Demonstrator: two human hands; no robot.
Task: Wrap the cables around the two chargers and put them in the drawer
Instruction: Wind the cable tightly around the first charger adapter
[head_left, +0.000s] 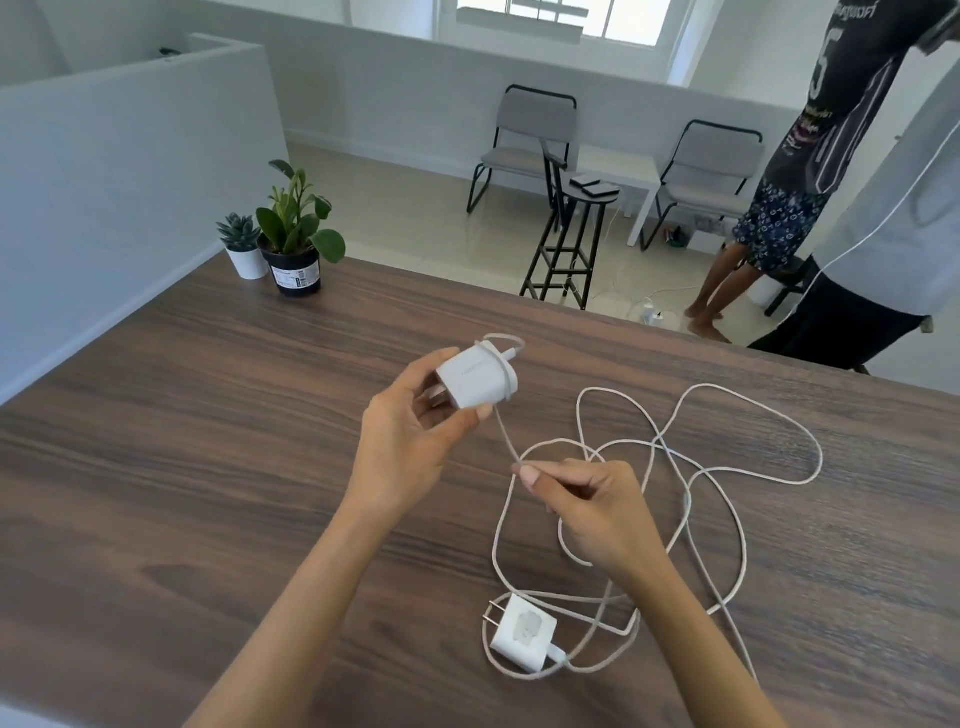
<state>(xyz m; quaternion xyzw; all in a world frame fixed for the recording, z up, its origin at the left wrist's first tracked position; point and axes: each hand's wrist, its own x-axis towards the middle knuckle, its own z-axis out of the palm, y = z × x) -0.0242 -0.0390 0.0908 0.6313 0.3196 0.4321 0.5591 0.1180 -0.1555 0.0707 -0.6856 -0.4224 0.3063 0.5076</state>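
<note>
Left of centre in the frame, my left hand (410, 436) holds the first white square plastic charger (475, 376) up off the dark wood-grain counter (208, 441), fingers curled round its body and the thumb pressed along its near edge. A turn or so of its thin white braided cable (503, 434) already sits round the charger's far end, so I judge I am early in the wrapping step for this first charger.

Moving right, that cable runs down from the charger to my right hand (597, 512), which pinches it between thumb and forefinger, the other fingers curled in; the stretch between my two hands looks nearly taut.

Beyond the right hand, toward the right of the frame, the rest of the white cable lies in loose crossed loops (753, 467) on the counter. At lower centre right the second white square charger (524, 631) lies flat, prongs pointing left, its own cable plugged in and mixed into those loops.

Next, I think, I must carry the pinched length over the held charger, feeding slack without dragging the other cable along. No drawer is in view.
</note>
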